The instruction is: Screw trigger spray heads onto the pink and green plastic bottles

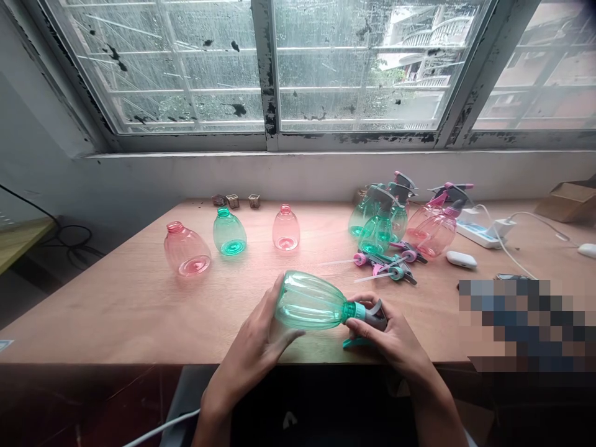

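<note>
A clear green spray bottle (310,301) lies sideways just above the front edge of the wooden table (116,304). My left hand (258,341) wraps round its base. My right hand (391,332) grips the grey and teal trigger sprayer head (370,316) at the bottle's neck.
Two pink open bottles (186,249) (285,228) and one green open bottle (229,231) stand at the left and middle. Several finished spray bottles (382,217) cluster at the back right, with loose sprayer heads (391,264) in front. A power strip (482,234) and cables lie at the right.
</note>
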The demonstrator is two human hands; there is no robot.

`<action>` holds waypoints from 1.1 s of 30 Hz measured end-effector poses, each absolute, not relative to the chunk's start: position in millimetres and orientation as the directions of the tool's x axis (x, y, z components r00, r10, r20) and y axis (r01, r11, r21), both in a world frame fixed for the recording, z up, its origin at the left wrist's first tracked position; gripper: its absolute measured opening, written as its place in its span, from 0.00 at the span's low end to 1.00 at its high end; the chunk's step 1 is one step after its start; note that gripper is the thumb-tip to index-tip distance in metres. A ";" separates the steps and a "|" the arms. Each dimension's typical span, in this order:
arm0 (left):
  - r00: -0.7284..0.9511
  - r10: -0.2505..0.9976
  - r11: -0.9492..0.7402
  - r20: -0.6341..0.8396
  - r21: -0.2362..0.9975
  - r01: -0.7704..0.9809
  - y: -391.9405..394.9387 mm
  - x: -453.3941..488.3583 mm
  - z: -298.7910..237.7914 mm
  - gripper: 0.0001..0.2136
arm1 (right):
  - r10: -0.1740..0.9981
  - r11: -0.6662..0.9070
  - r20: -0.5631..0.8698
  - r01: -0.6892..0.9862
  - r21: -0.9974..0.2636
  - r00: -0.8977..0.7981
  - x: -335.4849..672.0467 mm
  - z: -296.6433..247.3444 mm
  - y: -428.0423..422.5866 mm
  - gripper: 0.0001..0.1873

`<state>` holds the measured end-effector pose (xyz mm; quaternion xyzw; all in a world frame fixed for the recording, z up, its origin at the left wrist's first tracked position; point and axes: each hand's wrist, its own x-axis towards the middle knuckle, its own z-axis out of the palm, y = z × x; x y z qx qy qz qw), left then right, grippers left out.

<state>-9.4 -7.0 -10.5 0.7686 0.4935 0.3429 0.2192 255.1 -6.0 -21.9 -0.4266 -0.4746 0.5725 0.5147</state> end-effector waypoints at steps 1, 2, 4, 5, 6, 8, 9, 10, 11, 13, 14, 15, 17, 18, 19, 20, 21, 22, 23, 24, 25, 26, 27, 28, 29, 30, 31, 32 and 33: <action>0.276 0.914 -0.407 0.299 0.671 0.620 -7.0 -9.6 -10.5 0.42 | 0.995 -0.018 0.000 -0.190 -0.982 -0.096 254.1 -20.5 -7.0 0.27; 0.274 0.918 -0.396 0.287 0.669 0.628 -7.0 -10.1 -10.8 0.43 | 0.996 -0.018 -0.001 -0.191 -0.981 -0.091 253.3 -19.2 -7.8 0.26; 0.271 0.923 -0.385 0.274 0.673 0.632 -6.7 -11.7 -11.9 0.43 | 0.996 -0.016 0.001 -0.191 -0.981 -0.088 251.9 -17.0 -8.9 0.26; 0.272 0.922 -0.387 0.275 0.677 0.627 -6.6 -12.7 -12.5 0.42 | 0.996 -0.014 0.003 -0.190 -0.982 -0.088 251.5 -16.2 -9.2 0.26; 0.276 0.920 -0.393 0.280 0.681 0.619 -6.5 -13.5 -12.8 0.41 | 0.996 -0.013 0.003 -0.187 -0.982 -0.089 251.2 -15.7 -9.4 0.26; 0.283 0.915 -0.403 0.287 0.689 0.603 -6.5 -14.4 -12.7 0.40 | 0.996 -0.017 -0.001 -0.178 -0.984 -0.089 251.3 -15.5 -9.3 0.27; 0.283 0.915 -0.404 0.289 0.692 0.599 -6.7 -14.4 -12.2 0.40 | 0.996 -0.021 -0.006 -0.175 -0.984 -0.089 251.6 -15.9 -9.0 0.27; 0.279 0.915 -0.403 0.291 0.694 0.597 -6.8 -14.1 -11.5 0.40 | 0.996 -0.026 -0.010 -0.175 -0.984 -0.090 252.1 -16.6 -8.6 0.27; 0.275 0.916 -0.401 0.292 0.694 0.598 -6.8 -13.6 -10.9 0.40 | 0.996 -0.031 -0.015 -0.178 -0.984 -0.091 252.8 -17.4 -8.1 0.28; 0.273 0.914 -0.405 0.299 0.690 0.600 -6.6 -12.5 -10.2 0.39 | 0.994 -0.041 -0.022 -0.183 -0.982 -0.103 254.4 -19.2 -7.0 0.28; 0.277 0.911 -0.413 0.307 0.687 0.597 -6.2 -12.0 -10.4 0.39 | 0.993 -0.043 -0.023 -0.179 -0.983 -0.112 255.1 -20.0 -6.5 0.27; 0.280 0.908 -0.420 0.313 0.687 0.593 -5.7 -11.6 -10.9 0.39 | 0.993 -0.043 -0.022 -0.174 -0.984 -0.119 255.7 -20.7 -6.1 0.27; 0.277 0.905 -0.426 0.324 0.697 0.576 -4.7 -11.1 -12.6 0.38 | 0.993 -0.040 -0.020 -0.167 -0.985 -0.120 256.5 -21.7 -5.8 0.27; 0.270 0.905 -0.425 0.328 0.707 0.566 -4.3 -10.9 -13.5 0.38 | 0.993 -0.040 -0.021 -0.167 -0.985 -0.117 256.8 -22.1 -5.7 0.26; 0.265 0.907 -0.422 0.328 0.719 0.553 -4.1 -10.8 -14.3 0.36 | 0.994 -0.042 -0.024 -0.169 -0.985 -0.111 257.1 -22.4 -5.7 0.26; 0.264 0.908 -0.418 0.325 0.731 0.540 -4.1 -10.7 -14.9 0.36 | 0.994 -0.044 -0.026 -0.171 -0.984 -0.108 257.4 -22.8 -5.6 0.26; 0.266 0.910 -0.414 0.319 0.738 0.533 -4.2 -10.7 -15.2 0.35 | 0.993 -0.049 -0.029 -0.168 -0.985 -0.117 258.0 -23.2 -5.3 0.26; 0.269 0.912 -0.409 0.309 0.740 0.534 -4.3 -10.8 -15.3 0.36 | 0.991 -0.051 -0.029 -0.163 -0.985 -0.130 258.7 -23.7 -4.9 0.26; 0.273 0.916 -0.400 0.295 0.738 0.544 -4.5 -10.9 -15.2 0.38 | 0.989 -0.050 -0.027 -0.157 -0.986 -0.144 259.6 -24.3 -4.4 0.25; 0.275 0.919 -0.391 0.281 0.731 0.559 -4.5 -11.2 -15.0 0.40 | 0.987 -0.048 -0.024 -0.152 -0.987 -0.159 260.4 -24.8 -3.8 0.25; 0.274 0.923 -0.383 0.271 0.722 0.576 -4.3 -11.4 -14.8 0.41 | 0.985 -0.045 -0.019 -0.148 -0.988 -0.169 261.1 -25.3 -3.3 0.25; 0.271 0.925 -0.379 0.267 0.714 0.588 -3.9 -11.8 -14.5 0.42 | 0.984 -0.040 -0.015 -0.144 -0.989 -0.175 261.5 -25.6 -2.9 0.24; 0.273 0.925 -0.379 0.265 0.710 0.594 -3.4 -12.1 -14.3 0.41 | 0.985 -0.035 -0.010 -0.142 -0.989 -0.173 261.6 -25.7 -2.6 0.24; 0.278 0.923 -0.382 0.265 0.708 0.594 -2.8 -12.3 -14.0 0.40 | 0.987 -0.030 -0.006 -0.143 -0.989 -0.163 261.4 -25.6 -2.6 0.24; 0.287 0.921 -0.388 0.265 0.707 0.591 -2.3 -12.5 -13.8 0.38 | 0.988 -0.027 -0.005 -0.146 -0.989 -0.152 260.8 -25.3 -2.8 0.24; 0.296 0.917 -0.395 0.266 0.705 0.589 -1.9 -12.6 -13.5 0.37 | 0.989 -0.028 -0.006 -0.149 -0.989 -0.148 260.2 -25.0 -3.2 0.23; 0.304 0.914 -0.403 0.270 0.703 0.586 -1.8 -12.7 -13.3 0.36 | 0.989 -0.031 -0.008 -0.150 -0.988 -0.147 259.5 -24.6 -3.6 0.23; 0.306 0.909 -0.413 0.281 0.701 0.582 -2.0 -12.7 -13.1 0.36 | 0.989 -0.034 -0.011 -0.152 -0.988 -0.147 259.0 -24.3 -4.0 0.23; 0.304 0.905 -0.423 0.297 0.700 0.575 -2.3 -12.7 -13.1 0.36 | 0.989 -0.036 -0.013 -0.152 -0.988 -0.146 258.6 -24.1 -4.3 0.23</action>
